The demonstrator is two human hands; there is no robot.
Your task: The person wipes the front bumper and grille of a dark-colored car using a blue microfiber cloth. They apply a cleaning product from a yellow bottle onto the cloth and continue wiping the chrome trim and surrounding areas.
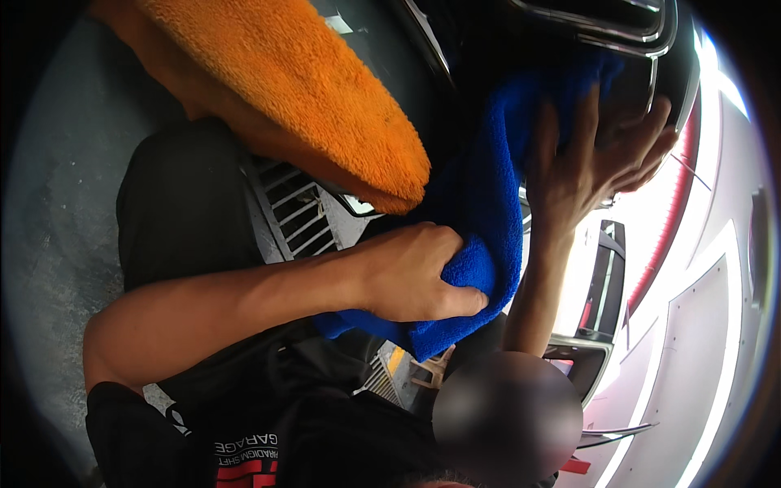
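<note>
My left hand (419, 275) is closed round a bunched part of a blue microfibre towel (506, 183), near the middle of the view. The towel runs up and to the right from that fist, and a loose corner hangs below it. Higher up on the right, my right hand (582, 167) has its fingers spread over the towel's upper end, against a dark glossy car panel (626, 85) with chrome trim. The fingertips are partly in shadow. A thick orange towel (301, 89) reaches in from the top left, its rounded end just above my left hand.
My dark-trousered knee (183, 179) is bent at the left, over a grey floor (57, 220). A slatted metal grate (297, 207) shows under the orange towel. On the right, another vehicle (602, 285) stands near a pale wall with bright light strips (724, 342).
</note>
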